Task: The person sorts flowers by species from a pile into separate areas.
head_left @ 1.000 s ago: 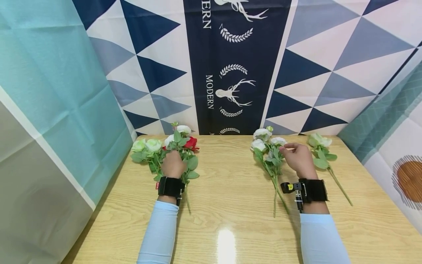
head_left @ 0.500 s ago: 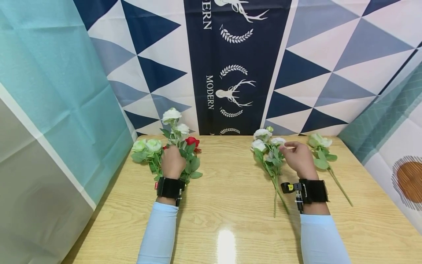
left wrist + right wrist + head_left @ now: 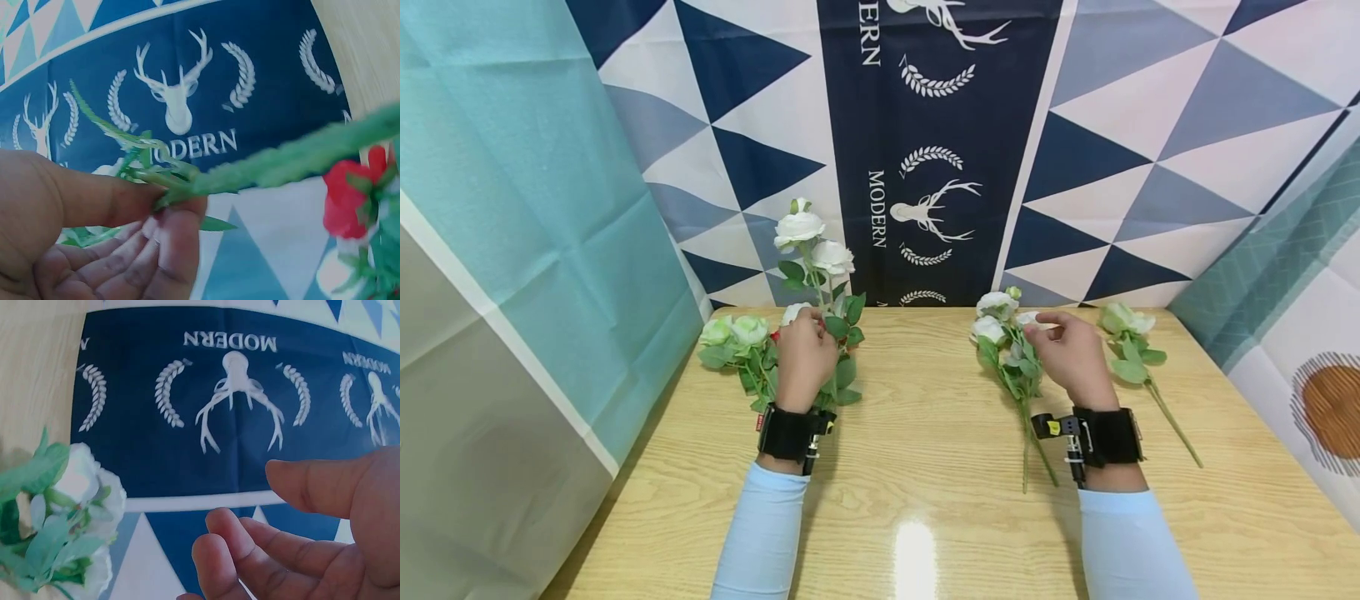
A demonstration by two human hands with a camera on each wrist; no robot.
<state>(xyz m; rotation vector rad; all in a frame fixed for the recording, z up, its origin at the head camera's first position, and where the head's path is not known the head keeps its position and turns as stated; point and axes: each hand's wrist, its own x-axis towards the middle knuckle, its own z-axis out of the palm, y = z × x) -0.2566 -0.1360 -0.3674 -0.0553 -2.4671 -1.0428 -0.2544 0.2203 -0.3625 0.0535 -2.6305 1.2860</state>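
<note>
A white rose stem (image 3: 813, 258) is held upright by the left hand (image 3: 805, 358) at about 10 o'clock on the desk (image 3: 925, 433), its 2 blooms raised against the patterned backdrop (image 3: 925, 125). In the left wrist view the stem is pinched between thumb and curled fingers (image 3: 172, 231). Just at 9 o'clock of that hand a pale green bunch (image 3: 733, 337) is seen lying on the desk, and a red flower (image 3: 347, 200) is partly hidden behind the hand. The right hand (image 3: 1071, 354) is rested at about 2 o'clock over a lying white bunch (image 3: 1007, 342); its fingers (image 3: 250, 550) are loosely spread and nothing is pinched. Another pale stem (image 3: 1131, 342) is laid at 3 o'clock of it, apart
</note>
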